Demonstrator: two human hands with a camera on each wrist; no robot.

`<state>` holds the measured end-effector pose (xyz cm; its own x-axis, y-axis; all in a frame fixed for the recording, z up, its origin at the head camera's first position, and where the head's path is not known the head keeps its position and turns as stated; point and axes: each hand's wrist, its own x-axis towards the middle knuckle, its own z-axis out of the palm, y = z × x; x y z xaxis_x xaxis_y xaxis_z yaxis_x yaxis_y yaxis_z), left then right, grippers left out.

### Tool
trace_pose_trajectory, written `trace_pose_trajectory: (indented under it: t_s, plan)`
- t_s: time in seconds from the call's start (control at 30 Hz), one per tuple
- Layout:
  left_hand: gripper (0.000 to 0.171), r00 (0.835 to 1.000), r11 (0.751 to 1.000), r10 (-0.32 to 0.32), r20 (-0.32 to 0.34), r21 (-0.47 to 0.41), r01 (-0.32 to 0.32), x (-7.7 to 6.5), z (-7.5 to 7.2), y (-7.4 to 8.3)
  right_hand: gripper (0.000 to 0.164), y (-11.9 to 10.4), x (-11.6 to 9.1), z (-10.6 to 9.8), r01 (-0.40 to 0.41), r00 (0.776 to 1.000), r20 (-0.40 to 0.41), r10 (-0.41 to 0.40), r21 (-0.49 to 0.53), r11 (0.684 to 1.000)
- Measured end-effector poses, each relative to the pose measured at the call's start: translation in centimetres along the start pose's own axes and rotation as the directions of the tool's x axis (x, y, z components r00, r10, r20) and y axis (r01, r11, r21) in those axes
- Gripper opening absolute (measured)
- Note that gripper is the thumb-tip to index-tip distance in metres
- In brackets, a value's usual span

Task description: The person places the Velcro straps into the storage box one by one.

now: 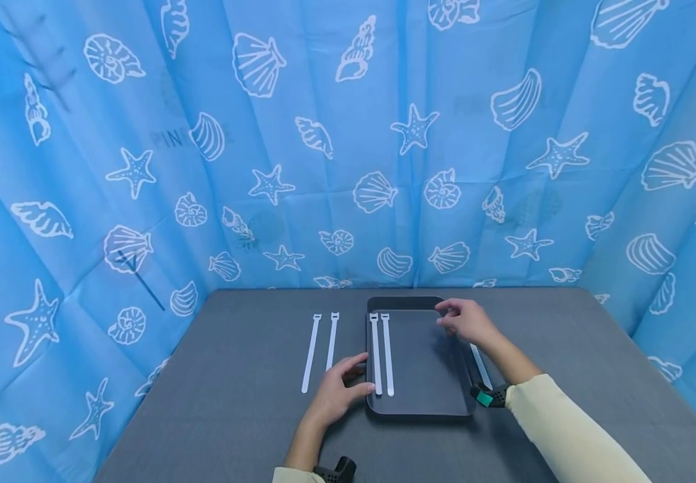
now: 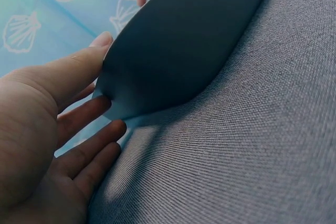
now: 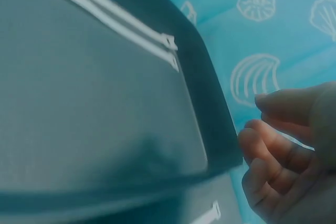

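Note:
A dark grey tray [image 1: 429, 399] lies on the table in the head view, with two white slotted straps, like cable ties [image 1: 388, 355], side by side along its left part. My left hand [image 1: 337, 392] holds the tray's left edge near the front corner. Its thumb hooks over the rim while the fingers rest against the outer wall [image 2: 173, 51]. Over the tray's far right corner is my right hand [image 1: 467, 322], fingers loosely bent with nothing between them. In the right wrist view, the right fingers [image 3: 254, 148] are close beside the tray corner; contact is unclear.
Two more white straps [image 1: 310, 354] lie on the grey table [image 1: 233, 376] left of the tray, one partly behind the left hand. Another strap [image 1: 481, 365] shows right of the tray, partly hidden by the right arm. A blue shell-patterned curtain [image 1: 324, 221] hangs behind the table.

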<state>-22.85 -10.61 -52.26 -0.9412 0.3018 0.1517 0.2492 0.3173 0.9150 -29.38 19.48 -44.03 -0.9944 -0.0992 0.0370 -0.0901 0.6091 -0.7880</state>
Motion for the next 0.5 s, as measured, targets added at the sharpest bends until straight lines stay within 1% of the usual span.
trace_pose_trajectory:
  t_s: [0.1, 0.27, 0.43, 0.5]
  plan:
    - [0.058, 1.0, 1.0, 0.003, 0.002, 0.004, -0.003, 0.0, 0.0, -0.1, 0.03, 0.7, -0.4, -0.6, -0.004, 1.0, -0.027, 0.005, 0.01, 1.0]
    - [0.059, 1.0, 1.0, -0.005, 0.009, 0.015, 0.005, 0.1, 0.0, -0.3, 0.03, 2.2, -0.9, -1.4, -0.004, 0.997, -0.072, 0.002, -0.027, 1.0]
    - [0.06, 1.0, 1.0, -0.003, 0.013, 0.031, 0.003, 0.1, 0.1, -0.5, 0.028, 4.2, -1.3, -1.9, -0.059, 0.993, -0.107, 0.053, -0.059, 0.997]
    - [0.06, 1.0, 0.999, 0.002, 0.015, 0.033, -0.002, 0.1, 0.1, -0.5, 0.027, 5.0, -1.5, -1.9, -0.076, 0.99, -0.129, 0.064, -0.092, 0.993]
